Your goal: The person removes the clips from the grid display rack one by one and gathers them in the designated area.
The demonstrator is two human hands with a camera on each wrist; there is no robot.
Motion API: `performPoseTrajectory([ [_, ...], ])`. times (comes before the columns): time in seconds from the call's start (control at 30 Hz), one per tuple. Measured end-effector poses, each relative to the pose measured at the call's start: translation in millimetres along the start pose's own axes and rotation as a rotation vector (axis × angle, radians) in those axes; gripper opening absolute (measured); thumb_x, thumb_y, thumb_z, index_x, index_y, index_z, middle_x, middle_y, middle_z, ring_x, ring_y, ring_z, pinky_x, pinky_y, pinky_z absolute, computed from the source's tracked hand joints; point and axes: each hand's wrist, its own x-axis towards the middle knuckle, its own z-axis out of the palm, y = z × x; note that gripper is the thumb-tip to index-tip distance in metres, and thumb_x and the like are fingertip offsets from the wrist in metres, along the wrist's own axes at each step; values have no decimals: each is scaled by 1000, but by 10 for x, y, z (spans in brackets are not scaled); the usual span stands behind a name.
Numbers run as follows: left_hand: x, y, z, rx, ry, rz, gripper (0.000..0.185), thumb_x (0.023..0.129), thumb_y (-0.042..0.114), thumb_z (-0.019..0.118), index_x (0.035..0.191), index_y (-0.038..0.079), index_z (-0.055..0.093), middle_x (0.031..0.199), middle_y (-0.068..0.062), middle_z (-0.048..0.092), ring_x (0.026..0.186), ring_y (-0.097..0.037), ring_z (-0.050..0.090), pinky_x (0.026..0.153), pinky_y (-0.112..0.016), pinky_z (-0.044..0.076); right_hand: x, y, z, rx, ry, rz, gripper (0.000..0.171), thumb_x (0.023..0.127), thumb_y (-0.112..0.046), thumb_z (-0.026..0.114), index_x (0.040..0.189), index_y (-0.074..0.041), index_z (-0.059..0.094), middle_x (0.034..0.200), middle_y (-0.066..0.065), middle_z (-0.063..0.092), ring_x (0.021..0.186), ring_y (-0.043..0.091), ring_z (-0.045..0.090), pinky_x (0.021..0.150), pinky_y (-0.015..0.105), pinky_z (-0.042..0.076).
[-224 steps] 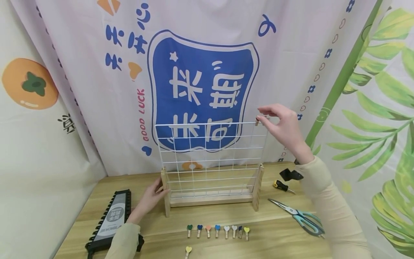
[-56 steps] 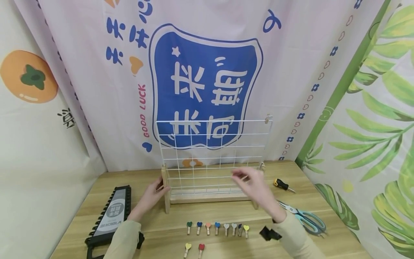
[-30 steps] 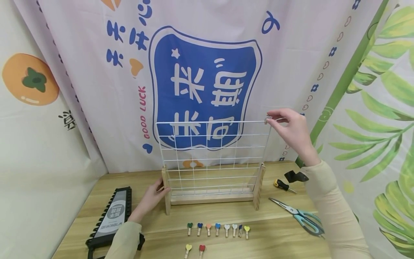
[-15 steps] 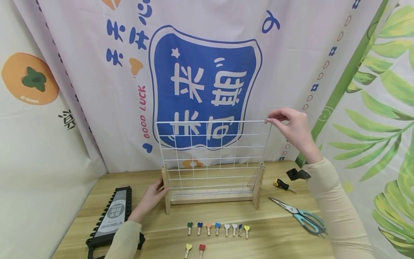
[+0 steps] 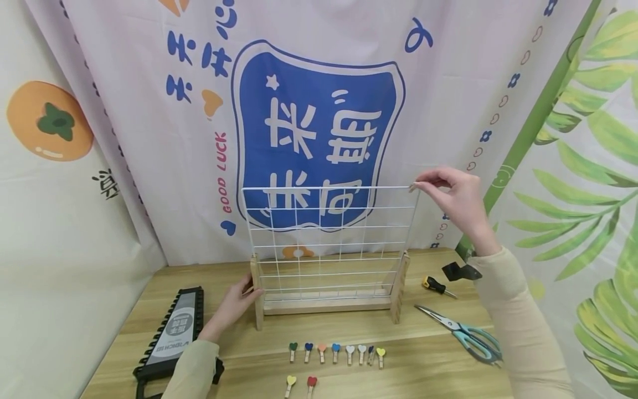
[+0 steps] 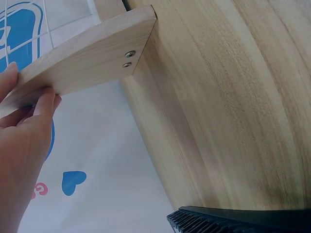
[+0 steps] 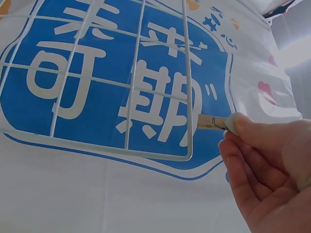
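My right hand [image 5: 456, 202] pinches a small wooden clothespin [image 7: 211, 122] between thumb and fingertips at the upper right corner of the white wire grid [image 5: 319, 228]. In the right wrist view the clothespin's tip shows just beside the grid's outer wire, with a small gap between them. The grid stands upright in a wooden stand [image 5: 326, 305]. My left hand [image 5: 234, 303] grips the stand's left post [image 6: 87, 56], thumb on one side and fingers on the other. Several clothespins with coloured hearts lie in front, among them a red one [image 5: 311, 382] and a yellow one [image 5: 291, 381].
On the right of the table [image 5: 399, 377] lie teal-handled scissors [image 5: 461, 332] and a yellow-black screwdriver [image 5: 436, 285]. A black rack with a grey label [image 5: 176, 332] lies at the left. Printed curtains [image 5: 319, 138] hang close behind the stand.
A red heart clothespin has come to lie in the front row. My right hand, lower down earlier, went back up to the clothespin on the grid's corner and has since shifted slightly right.
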Motion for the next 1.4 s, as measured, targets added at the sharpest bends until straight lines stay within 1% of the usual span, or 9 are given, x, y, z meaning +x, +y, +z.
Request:
performPoseTrajectory([
  [0.13, -11, -2, 3, 0, -5, -8, 64, 101, 12, 57, 150, -14, 25, 151, -37, 33, 140, -49, 39, 110, -51, 42, -134, -23, 42, -16, -29, -28, 11, 89, -6, 73, 99, -1, 75, 94, 16, 76, 78, -18, 54, 73, -3, 47],
  [0.2, -15, -7, 3, 0, -7, -11, 64, 101, 12, 57, 150, -14, 24, 152, -37, 33, 140, -49, 39, 111, -51, 42, -222, -29, 89, -26, -48, -43, 11, 88, -5, 73, 98, -2, 75, 93, 14, 77, 77, -15, 56, 72, -3, 47],
  [0.4, -2, -16, 6, -8, -6, -8, 63, 101, 8, 56, 150, -15, 23, 152, -38, 32, 140, -50, 38, 111, -51, 42, -551, -43, 309, -3, -150, -52, 11, 86, -2, 74, 96, -4, 74, 90, 10, 76, 74, 10, 67, 69, 7, 54],
  [0.47, 5, -16, 9, -13, -7, -8, 63, 100, 7, 56, 150, -15, 23, 151, -38, 32, 140, -50, 38, 111, -51, 42, -672, -36, 403, 11, -187, -51, 11, 84, -2, 75, 95, -4, 74, 89, 9, 76, 74, 15, 69, 68, 13, 57],
  [0.6, 13, -26, 12, -14, -9, -6, 65, 100, 10, 57, 150, -16, 23, 151, -38, 33, 139, -50, 38, 111, -51, 42, -913, -25, 601, 56, -260, -34, 10, 83, -2, 76, 93, -4, 74, 87, 8, 76, 73, 13, 69, 67, 19, 60],
  [0.8, 10, -39, 24, -10, -2, -5, 65, 100, 10, 58, 149, -16, 25, 150, -39, 34, 139, -50, 39, 110, -51, 42, -1273, -17, 872, 118, -351, -1, 12, 82, -3, 77, 93, -5, 74, 85, 5, 75, 72, 9, 68, 67, 19, 61],
  [1.03, 18, -47, 24, 6, -5, -14, 62, 101, 8, 56, 149, -16, 24, 150, -38, 35, 139, -50, 39, 111, -52, 42, -1715, -64, 1137, 261, -515, 156, 7, 87, -12, 74, 93, -9, 73, 87, 3, 75, 74, 2, 65, 66, 17, 59],
  [1.2, 22, -41, 12, 4, -8, -6, 63, 101, 8, 56, 149, -16, 24, 150, -39, 35, 139, -50, 38, 111, -52, 42, -1988, -123, 1350, 349, -614, 211, 8, 88, -13, 73, 93, -7, 73, 86, 5, 74, 73, -2, 63, 65, 16, 59],
  [1.4, 30, -37, 0, 5, -7, 12, 62, 101, 8, 56, 148, -16, 26, 149, -39, 36, 138, -51, 39, 110, -52, 43, -2228, -258, 1587, 395, -730, 278, 6, 88, -14, 73, 91, -9, 73, 85, 2, 74, 73, -5, 60, 65, 13, 56],
])
